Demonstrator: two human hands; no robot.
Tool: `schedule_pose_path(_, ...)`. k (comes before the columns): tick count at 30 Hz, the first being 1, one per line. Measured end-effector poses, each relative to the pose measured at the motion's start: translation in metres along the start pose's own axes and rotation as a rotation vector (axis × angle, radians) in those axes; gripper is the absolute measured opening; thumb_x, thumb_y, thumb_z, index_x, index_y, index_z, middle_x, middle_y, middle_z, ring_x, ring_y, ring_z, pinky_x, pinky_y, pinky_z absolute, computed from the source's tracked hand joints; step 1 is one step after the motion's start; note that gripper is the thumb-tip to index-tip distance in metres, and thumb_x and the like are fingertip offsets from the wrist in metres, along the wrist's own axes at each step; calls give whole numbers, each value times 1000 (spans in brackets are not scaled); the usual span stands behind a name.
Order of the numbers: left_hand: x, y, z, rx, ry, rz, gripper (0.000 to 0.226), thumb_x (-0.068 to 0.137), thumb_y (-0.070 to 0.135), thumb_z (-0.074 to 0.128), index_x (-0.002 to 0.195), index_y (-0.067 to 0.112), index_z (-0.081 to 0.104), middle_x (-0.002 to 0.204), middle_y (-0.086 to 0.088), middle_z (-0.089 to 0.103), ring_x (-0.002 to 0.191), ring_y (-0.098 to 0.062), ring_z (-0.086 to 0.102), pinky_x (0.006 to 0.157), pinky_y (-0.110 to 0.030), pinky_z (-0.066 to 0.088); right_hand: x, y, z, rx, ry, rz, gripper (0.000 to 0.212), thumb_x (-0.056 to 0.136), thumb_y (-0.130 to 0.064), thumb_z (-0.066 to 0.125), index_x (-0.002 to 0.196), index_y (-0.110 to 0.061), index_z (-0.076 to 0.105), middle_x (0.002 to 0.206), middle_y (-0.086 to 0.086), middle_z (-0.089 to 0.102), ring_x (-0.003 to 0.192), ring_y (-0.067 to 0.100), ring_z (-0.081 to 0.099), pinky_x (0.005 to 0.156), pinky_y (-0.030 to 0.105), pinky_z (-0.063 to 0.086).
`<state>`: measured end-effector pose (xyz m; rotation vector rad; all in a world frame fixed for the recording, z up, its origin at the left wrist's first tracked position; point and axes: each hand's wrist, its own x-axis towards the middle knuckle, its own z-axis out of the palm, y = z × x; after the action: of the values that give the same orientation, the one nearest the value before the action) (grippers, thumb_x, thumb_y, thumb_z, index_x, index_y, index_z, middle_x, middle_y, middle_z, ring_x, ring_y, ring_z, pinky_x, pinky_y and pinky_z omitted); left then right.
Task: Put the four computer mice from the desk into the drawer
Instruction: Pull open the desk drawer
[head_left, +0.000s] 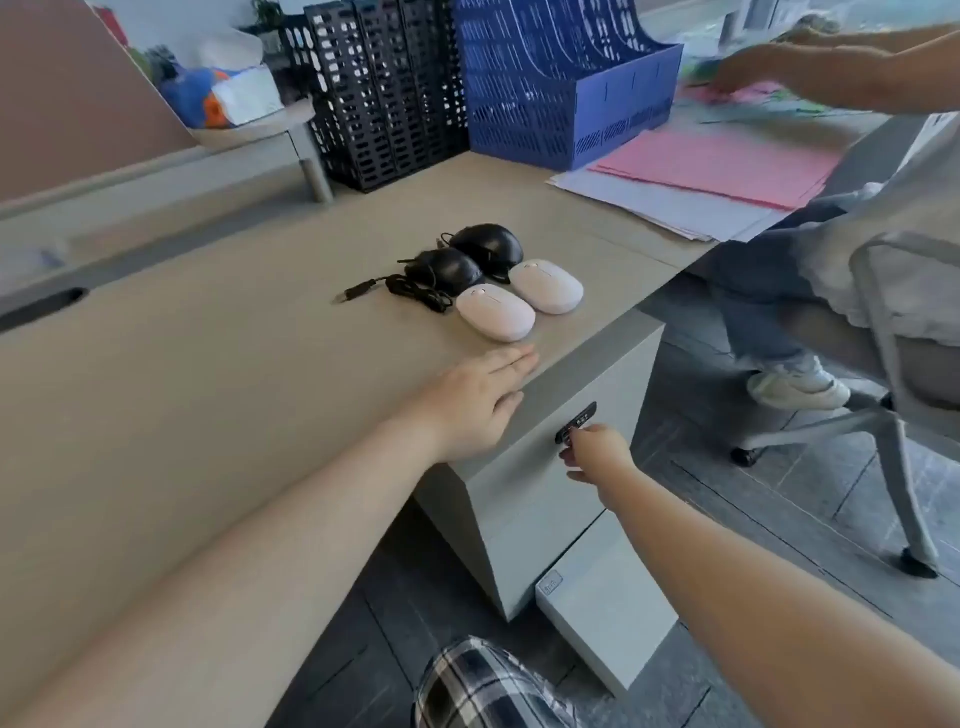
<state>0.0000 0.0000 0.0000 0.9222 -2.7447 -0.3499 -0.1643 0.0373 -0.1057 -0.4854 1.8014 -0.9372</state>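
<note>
Several mice lie near the desk's right edge: two white ones, the nearer (496, 313) and the farther (546, 286), and behind them two black wired ones, one nearer (451, 269) and one farther (488, 246), with a tangled cable and USB plug (356, 292). My left hand (475, 400) rests flat and open on the desk (208, 389) edge, just short of the near white mouse. Below, my right hand (597, 457) reaches the grey drawer unit (524, 514), its fingers curled at the black combination lock (577, 421). The drawer front looks closed.
Black mesh file racks (384, 93) and a blue file holder (566, 78) stand at the desk's back. Pink and white papers (711, 171) lie at the right. Another person sits there on a chair (893, 332), arm over the papers. A lower drawer (597, 618) juts out slightly.
</note>
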Motion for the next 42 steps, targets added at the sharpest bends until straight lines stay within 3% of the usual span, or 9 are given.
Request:
schedule_pose_path(9,3,1,3,7,27,-22,50,94,22,37,144,16,39,155,1,33,142,-15,32,115,-35,32,-7,3,-10,-42,-17,-15,18,96,-10,35,98,-11,53,70,3,54,59,13,46,58,26,38)
schedule_pose_path(14,4,2,2,28,24,-19,47,98,15,42,145,16,37,156,2,31,143,-14,30,116,-35,29,-13,5,-27,-144,8,-12,19,94,-10,41,101,-6,58,78,7,62,72,18,55,64,30,47)
schedule_pose_path(18,3,3,1,45,-3,-29,48,99,13,40,147,16,32,157,1,27,144,-14,27,118,-34,25,-29,22,-37,-620,397,-527,34,91,-16,49,125,-11,53,130,8,53,128,31,39,102,44,41)
schedule_pose_path(20,1,7,0,97,-17,-46,49,100,16,38,148,18,28,159,3,23,145,-14,24,118,-35,24,-35,19,-35,-698,379,-823,31,93,-16,48,121,-10,61,128,7,59,127,27,44,108,41,38)
schedule_pose_path(22,-2,15,1,177,-44,-81,52,101,20,36,151,18,21,161,3,15,146,-13,19,116,-31,19,-33,15,-30,-917,235,-899,30,95,-22,44,97,-9,71,104,6,70,108,24,56,103,38,43)
schedule_pose_path(30,-16,35,9,297,-71,-194,61,101,32,30,152,11,3,162,-3,-2,149,-13,3,119,-29,7,-53,-10,-42,-1235,72,-589,40,95,-32,38,92,-12,72,89,5,66,86,26,64,72,33,54)
schedule_pose_path(34,-19,42,8,311,-67,-235,67,99,35,34,152,10,0,162,-3,-4,149,-14,2,120,-30,7,-63,-5,-63,-1199,99,-464,32,87,-24,43,65,-9,60,62,2,56,60,25,61,51,23,46)
schedule_pose_path(37,-22,45,7,315,-68,-251,69,98,37,35,152,9,1,162,-4,-2,149,-14,2,120,-31,7,-74,6,-84,-1270,137,-383,31,87,-25,45,58,-14,45,61,-2,46,67,26,54,57,25,42)
schedule_pose_path(42,-25,49,8,314,-63,-261,72,97,38,39,152,10,2,162,-3,0,149,-14,3,120,-31,8,-89,41,-118,-1394,174,-288,19,89,-24,45,74,-14,53,68,-2,51,71,25,54,61,28,41)
